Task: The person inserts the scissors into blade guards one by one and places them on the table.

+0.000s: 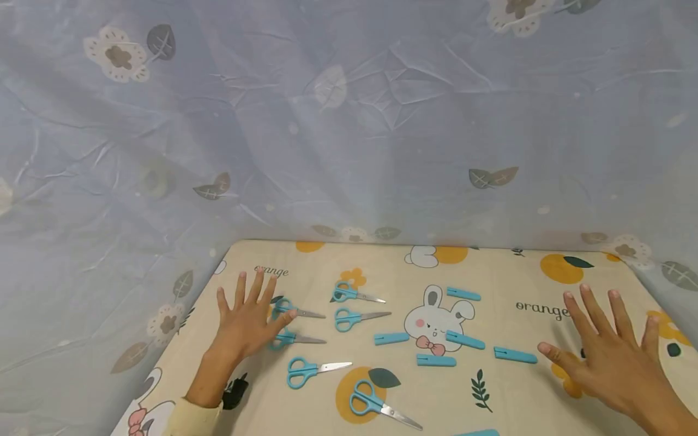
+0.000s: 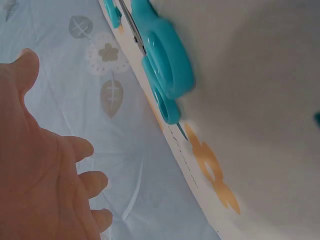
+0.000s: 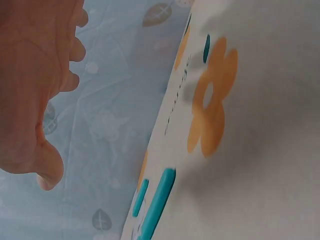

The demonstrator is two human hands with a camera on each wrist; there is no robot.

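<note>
My left hand [image 1: 245, 327] hovers over the left side of the table, fingers spread and holding nothing. Its thumb overlaps a pair of blue-handled scissors [image 1: 308, 314] in the head view, and another pair [image 1: 305, 340] lies just below that. Big blue scissor handles [image 2: 170, 60] appear beside the hand in the left wrist view. Over the right side, my right hand [image 1: 616, 369] is also spread and holds nothing. Nearest to it lies a blue scissors cap [image 1: 515, 355]; a cap [image 3: 159, 202] shows below that hand in the right wrist view.
More scissors [image 1: 371, 401] lie left of centre, blades pointing right. Several other blue caps [image 1: 436, 361] are scattered mid-table, one cap [image 1: 480, 433] cut off by the bottom edge. A printed cream cloth [image 1: 436, 406] covers the table; a floral curtain [image 1: 349, 151] hangs behind.
</note>
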